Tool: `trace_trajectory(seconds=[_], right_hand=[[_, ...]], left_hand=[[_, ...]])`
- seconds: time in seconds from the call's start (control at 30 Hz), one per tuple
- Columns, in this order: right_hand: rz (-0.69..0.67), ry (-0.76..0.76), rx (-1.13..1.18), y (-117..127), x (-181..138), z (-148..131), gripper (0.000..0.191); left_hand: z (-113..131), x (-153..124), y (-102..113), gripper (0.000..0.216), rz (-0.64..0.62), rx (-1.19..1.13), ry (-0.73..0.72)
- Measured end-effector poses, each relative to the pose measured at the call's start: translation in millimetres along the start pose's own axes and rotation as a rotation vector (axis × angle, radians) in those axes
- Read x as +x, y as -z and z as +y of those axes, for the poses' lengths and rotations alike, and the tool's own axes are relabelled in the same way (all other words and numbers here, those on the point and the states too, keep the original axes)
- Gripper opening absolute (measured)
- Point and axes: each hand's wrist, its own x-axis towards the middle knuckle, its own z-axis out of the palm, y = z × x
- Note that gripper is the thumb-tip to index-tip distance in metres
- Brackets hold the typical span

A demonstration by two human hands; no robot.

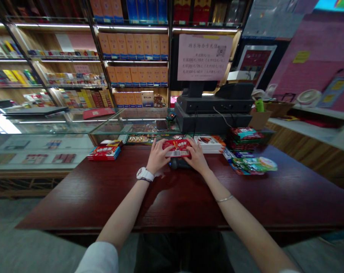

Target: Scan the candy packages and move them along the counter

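Note:
A small red snack box [178,147] with a barcode on its white lower edge is held up over the far part of the dark red table [172,197]. My left hand [157,156], below a white watch, grips its left end. On the other end, my right hand [197,155] has its fingers closed too. Directly beneath the box lies a black device [179,163] with a small blue light, partly hidden, which looks like a handheld scanner. Just beyond my right hand sits a white box [206,143] with a brown food picture.
Red and blue packs [104,152] are stacked at the table's far left. Colourful snack bags [250,163] lie to the right, before a pile of dark red packets [243,138]. A glass display counter [126,125] and a black till with a screen [214,110] stand behind.

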Motion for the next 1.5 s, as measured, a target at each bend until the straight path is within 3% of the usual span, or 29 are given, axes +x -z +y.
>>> trace_trajectory(seconds=[0.53, 0.8, 1.13, 1.33, 1.5], right_hand=[[-0.059, -0.033, 0.025, -2, 1, -2, 0.034], [-0.071, -0.104, 0.145, 8, 1, -6, 0.047], [-0.378, -0.044, 0.339, 12, -1, -11, 0.054], [-0.530, -0.081, 0.403, 1, -8, -10, 0.085], [-0.622, -0.149, 0.336, 3, -8, -15, 0.086]], left_hand=[[-8, 0, 2, 0.052, -0.047, 0.016, -0.050], [-34, -9, -2, 0.049, 0.021, 0.071, 0.061], [-62, -26, -13, 0.048, 0.022, 0.094, 0.239], [-69, -34, -19, 0.047, 0.021, 0.093, 0.295], [-69, -34, -19, 0.046, 0.035, 0.051, 0.343]])
